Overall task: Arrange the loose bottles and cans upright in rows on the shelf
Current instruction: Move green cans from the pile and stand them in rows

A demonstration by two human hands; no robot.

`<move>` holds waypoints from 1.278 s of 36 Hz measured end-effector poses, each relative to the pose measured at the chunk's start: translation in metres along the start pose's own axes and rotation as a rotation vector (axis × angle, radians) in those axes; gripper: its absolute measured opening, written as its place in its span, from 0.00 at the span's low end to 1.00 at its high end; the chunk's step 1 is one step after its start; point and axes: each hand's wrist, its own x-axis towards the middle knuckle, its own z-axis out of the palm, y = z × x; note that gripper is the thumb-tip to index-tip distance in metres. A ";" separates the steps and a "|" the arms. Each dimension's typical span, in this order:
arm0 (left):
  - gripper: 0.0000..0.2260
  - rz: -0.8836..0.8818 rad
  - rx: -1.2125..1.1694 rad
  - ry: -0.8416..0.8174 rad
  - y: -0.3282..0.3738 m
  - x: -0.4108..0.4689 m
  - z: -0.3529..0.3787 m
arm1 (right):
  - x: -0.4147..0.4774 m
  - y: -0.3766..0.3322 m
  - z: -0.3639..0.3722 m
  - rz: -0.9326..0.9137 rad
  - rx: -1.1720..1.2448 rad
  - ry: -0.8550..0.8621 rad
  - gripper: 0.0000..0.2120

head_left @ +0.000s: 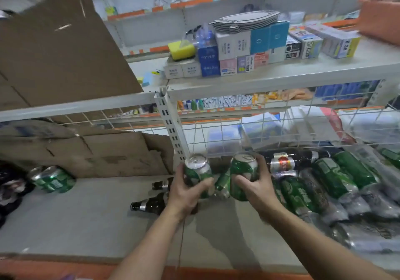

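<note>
My left hand [188, 190] grips a green can [198, 170] held upright above the grey shelf [86, 219]. Beside it, my right hand [257, 190] grips a second green can [243, 169], tilted slightly. Between them a third green can [223, 183] lies on the shelf. To the right, a heap of green cans [346, 175] and dark bottles [303, 155] lies flat, partly in clear plastic wrap. Two dark bottles [149, 204] lie on their sides just left of my left hand. Two green cans [53, 180] rest at the far left.
A white slotted upright [171, 128] and a wire grid [270, 128] stand behind the cans. Flattened cardboard [91, 149] leans at the back left. The shelf above [259, 78] carries small boxes and a yellow sponge. An orange strip runs along the shelf's front edge [65, 269].
</note>
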 end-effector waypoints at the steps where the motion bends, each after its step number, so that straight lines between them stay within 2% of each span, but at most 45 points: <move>1: 0.31 0.012 -0.030 0.019 0.006 -0.001 -0.009 | 0.001 -0.010 0.009 0.010 0.043 -0.051 0.29; 4: 0.34 -0.011 -0.105 0.088 0.020 -0.002 -0.043 | 0.004 -0.031 0.039 0.062 0.092 -0.164 0.27; 6: 0.31 -0.048 -0.194 0.143 0.021 -0.003 -0.068 | 0.003 -0.038 0.063 0.113 0.143 -0.216 0.25; 8: 0.31 -0.107 -0.321 0.208 0.020 -0.006 -0.093 | 0.002 -0.042 0.089 0.175 0.190 -0.256 0.35; 10: 0.36 -0.155 -0.424 0.281 0.018 -0.012 -0.122 | -0.002 -0.049 0.118 0.192 0.224 -0.318 0.41; 13: 0.41 -0.171 -0.454 0.359 0.012 -0.026 -0.172 | -0.012 -0.057 0.164 0.187 0.176 -0.407 0.40; 15: 0.43 -0.153 -0.432 0.388 0.011 -0.038 -0.208 | -0.021 -0.060 0.198 0.170 0.124 -0.440 0.32; 16: 0.40 -0.127 -0.400 0.411 0.009 -0.045 -0.227 | -0.026 -0.061 0.217 0.153 0.097 -0.453 0.29; 20: 0.16 -0.063 -0.220 0.534 0.002 -0.073 -0.307 | -0.056 -0.066 0.303 0.080 0.010 -0.487 0.24; 23: 0.13 -0.099 -0.101 0.598 -0.012 -0.096 -0.375 | -0.087 -0.068 0.371 0.041 -0.018 -0.486 0.25; 25: 0.18 -0.127 -0.038 0.625 -0.023 -0.112 -0.422 | -0.109 -0.070 0.419 0.026 -0.023 -0.483 0.25; 27: 0.21 -0.131 0.046 0.629 -0.027 -0.125 -0.463 | -0.128 -0.069 0.463 0.011 -0.031 -0.479 0.25; 31: 0.16 -0.132 0.098 0.634 -0.036 -0.134 -0.520 | -0.149 -0.063 0.528 -0.002 -0.017 -0.474 0.26; 35: 0.22 -0.133 0.122 0.635 -0.052 -0.131 -0.564 | -0.155 -0.061 0.567 0.004 -0.008 -0.491 0.29; 38: 0.21 -0.134 0.110 0.547 -0.053 -0.121 -0.582 | -0.145 -0.058 0.585 0.013 0.009 -0.504 0.29; 41: 0.20 -0.123 0.025 0.431 -0.059 -0.104 -0.595 | -0.132 -0.056 0.596 0.032 -0.010 -0.489 0.32; 44: 0.24 -0.106 -0.038 0.375 -0.069 -0.082 -0.606 | -0.115 -0.052 0.605 0.039 -0.054 -0.460 0.33; 46: 0.23 -0.119 -0.036 0.358 -0.078 -0.064 -0.613 | -0.099 -0.044 0.615 0.063 -0.075 -0.453 0.33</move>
